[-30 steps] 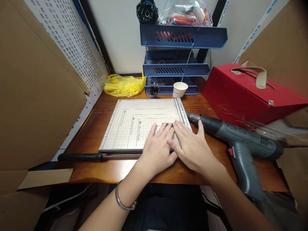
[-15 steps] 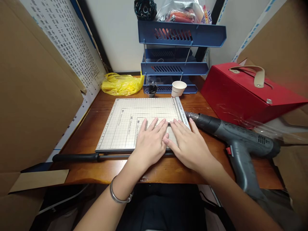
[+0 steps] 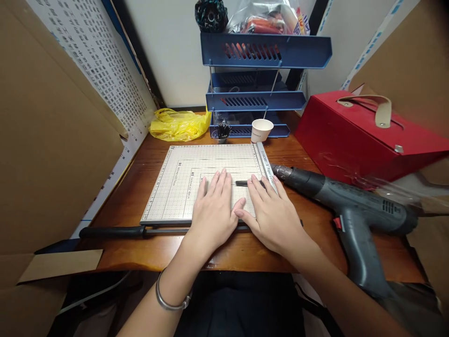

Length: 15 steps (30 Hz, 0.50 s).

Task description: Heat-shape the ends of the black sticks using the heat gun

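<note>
A cream gridded paper cutter (image 3: 168, 187) lies on the wooden desk, its black handle (image 3: 112, 232) along the front edge. My left hand (image 3: 213, 213) rests flat on the board, holding nothing, fingers stretched out and close together. Beside it my right hand (image 3: 273, 217) lies flat, fingers slightly spread, near the metal strip (image 3: 264, 161). The thumbs meet or nearly meet. A small bundle of thin black strands (image 3: 241, 183) lies on the board; its right part passes under my right fingertips. Their exact kind is unclear. Similar black strands (image 3: 223, 129) stand in a small container behind the cutter.
A white paper cup (image 3: 261, 131) and blue tiered trays (image 3: 245, 100) stand at the back, with a yellow plastic bag (image 3: 180, 125) to their left. A grey heat gun (image 3: 351, 196) lies at right, before a red box (image 3: 354, 135). Cardboard (image 3: 52, 140) walls the left side.
My left hand has slid slightly left, its fingers closer together. The gap between my fingertips has widened, and more of the black bundle shows. The view has shifted slightly.
</note>
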### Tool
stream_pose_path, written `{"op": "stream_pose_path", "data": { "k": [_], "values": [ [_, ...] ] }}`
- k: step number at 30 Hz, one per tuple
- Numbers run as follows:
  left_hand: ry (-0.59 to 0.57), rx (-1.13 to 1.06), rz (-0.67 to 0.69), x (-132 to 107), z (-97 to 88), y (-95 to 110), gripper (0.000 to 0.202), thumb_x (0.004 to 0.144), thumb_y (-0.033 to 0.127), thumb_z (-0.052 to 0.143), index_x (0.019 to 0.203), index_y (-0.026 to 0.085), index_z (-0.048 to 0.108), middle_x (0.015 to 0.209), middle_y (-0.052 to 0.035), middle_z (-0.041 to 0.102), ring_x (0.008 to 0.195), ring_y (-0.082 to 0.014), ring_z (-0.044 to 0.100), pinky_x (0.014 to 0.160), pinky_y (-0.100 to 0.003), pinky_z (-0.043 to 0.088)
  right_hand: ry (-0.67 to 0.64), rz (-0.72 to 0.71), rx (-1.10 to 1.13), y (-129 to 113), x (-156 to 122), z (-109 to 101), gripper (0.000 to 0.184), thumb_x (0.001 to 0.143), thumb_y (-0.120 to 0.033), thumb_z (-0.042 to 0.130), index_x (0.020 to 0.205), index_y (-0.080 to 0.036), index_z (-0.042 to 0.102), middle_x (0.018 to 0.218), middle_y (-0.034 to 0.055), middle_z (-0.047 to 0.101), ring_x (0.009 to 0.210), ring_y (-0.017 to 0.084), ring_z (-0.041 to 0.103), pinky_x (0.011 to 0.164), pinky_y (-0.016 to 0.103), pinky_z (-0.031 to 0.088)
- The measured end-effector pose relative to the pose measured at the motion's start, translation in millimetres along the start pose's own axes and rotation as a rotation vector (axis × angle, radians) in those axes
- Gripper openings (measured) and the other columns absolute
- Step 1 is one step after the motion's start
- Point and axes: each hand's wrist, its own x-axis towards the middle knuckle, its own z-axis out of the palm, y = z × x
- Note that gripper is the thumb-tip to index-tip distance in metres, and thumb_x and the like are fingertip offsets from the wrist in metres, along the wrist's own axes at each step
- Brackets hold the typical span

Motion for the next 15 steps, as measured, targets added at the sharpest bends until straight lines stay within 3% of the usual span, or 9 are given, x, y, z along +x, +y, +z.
{"op": "stream_pose_path", "data": {
  "k": [4, 9, 15],
  "values": [
    [0.012, 0.006, -0.002, 0, 2.4, 1, 0.066, 0.11, 0.05, 0.028, 0.159, 0.006, 0.04, 0.168, -0.0126, 0.036, 0.16, -0.0291, 0.026, 0.131, -0.056, 0.019, 0.028, 0.014, -0.001, -2, 0, 0, 0.096, 0.102, -0.07, 0.007, 0.153, 0.001, 0.047, 0.16, 0.0204, 0.044, 0.15, 0.04, 0.04, 0.128, 0.062, 0.015],
    [0.057, 0.011, 0.049, 1, 6.8, 3, 0.062, 0.111, 0.046, 0.026, 0.158, 0.008, 0.043, 0.167, -0.0127, 0.038, 0.158, -0.0312, 0.029, 0.128, -0.061, 0.022, 0.024, 0.03, 0.012, -5, 0, 0, 0.096, 0.103, -0.068, 0.003, 0.155, 0.001, 0.045, 0.161, 0.0205, 0.043, 0.15, 0.04, 0.04, 0.128, 0.062, 0.013],
    [0.055, 0.024, 0.089, 1, 6.0, 0, 0.062, 0.112, 0.046, 0.024, 0.158, 0.009, 0.043, 0.167, -0.012, 0.037, 0.158, -0.0309, 0.029, 0.127, -0.062, 0.025, 0.011, 0.084, 0.032, -12, 3, -2, 0.086, 0.105, -0.066, 0.017, 0.157, -0.003, 0.044, 0.162, 0.0189, 0.042, 0.151, 0.041, 0.038, 0.128, 0.061, 0.013]
  ]
}}
